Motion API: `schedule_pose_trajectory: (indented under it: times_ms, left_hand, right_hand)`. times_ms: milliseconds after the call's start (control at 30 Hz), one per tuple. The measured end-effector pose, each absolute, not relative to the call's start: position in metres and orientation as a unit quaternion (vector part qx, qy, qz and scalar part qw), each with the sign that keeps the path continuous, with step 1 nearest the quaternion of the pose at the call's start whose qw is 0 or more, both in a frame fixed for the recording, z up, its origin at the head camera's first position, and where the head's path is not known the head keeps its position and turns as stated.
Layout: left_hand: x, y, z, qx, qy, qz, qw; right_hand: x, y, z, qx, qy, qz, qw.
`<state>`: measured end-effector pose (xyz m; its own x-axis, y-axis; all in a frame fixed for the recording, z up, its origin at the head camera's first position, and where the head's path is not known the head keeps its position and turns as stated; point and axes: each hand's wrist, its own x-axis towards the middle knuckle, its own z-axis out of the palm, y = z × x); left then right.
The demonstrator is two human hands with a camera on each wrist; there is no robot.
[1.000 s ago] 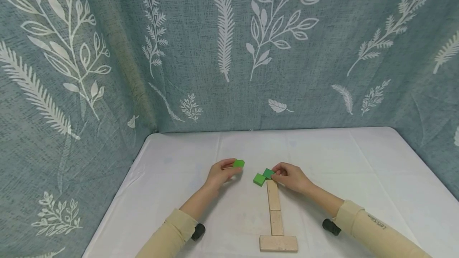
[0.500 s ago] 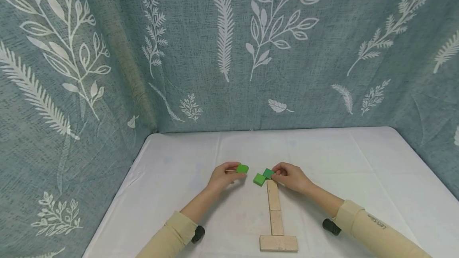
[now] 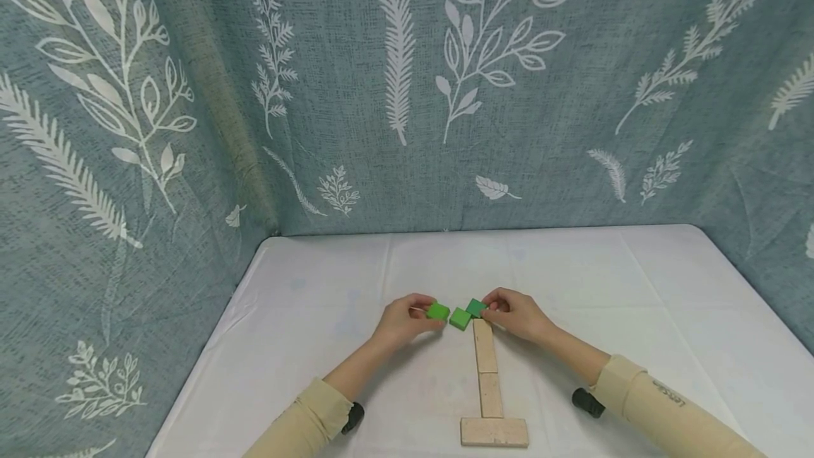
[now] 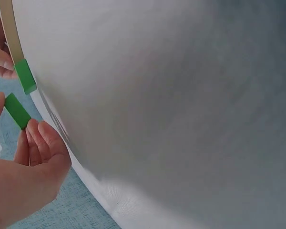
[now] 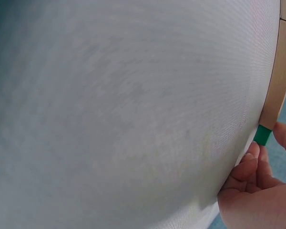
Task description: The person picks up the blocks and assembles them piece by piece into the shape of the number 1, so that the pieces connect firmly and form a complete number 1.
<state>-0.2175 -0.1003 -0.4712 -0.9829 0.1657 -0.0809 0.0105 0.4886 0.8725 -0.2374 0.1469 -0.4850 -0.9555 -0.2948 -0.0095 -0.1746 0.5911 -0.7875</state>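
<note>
My left hand (image 3: pixel 404 321) pinches a bright green block (image 3: pixel 437 311) between thumb and fingers, just left of a second light green block (image 3: pixel 461 319) on the table. In the left wrist view a small gap shows between the held block (image 4: pixel 17 111) and the block beyond it (image 4: pixel 25 76). My right hand (image 3: pixel 515 313) pinches a darker green block (image 3: pixel 475 308), set at the upper right of the middle one. Two wooden planks (image 3: pixel 486 345) run in a line toward me from the green blocks, ending at a crosswise wooden plank (image 3: pixel 494 432).
A white cloth covers the table (image 3: pixel 572 267). Behind and at the sides hangs a blue-green curtain (image 3: pixel 356 90) with white leaf prints. Black devices sit under both wrists, the left one (image 3: pixel 352 417) and the right one (image 3: pixel 588 403).
My left hand has moved right and toward me, bringing its green block close to the middle one. The right hand has stayed in place at the darker block.
</note>
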Motion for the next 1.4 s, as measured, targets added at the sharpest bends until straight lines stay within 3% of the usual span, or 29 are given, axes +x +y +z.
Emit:
schedule_pose_trajectory:
  times_ms: [1400]
  left_hand:
    - [-0.2142, -0.0937, -0.4756, 0.152, 0.894, 0.417, 0.062]
  right_hand:
    - [-0.2373, 0.1474, -0.4834, -0.136, 0.887, -0.436, 0.072]
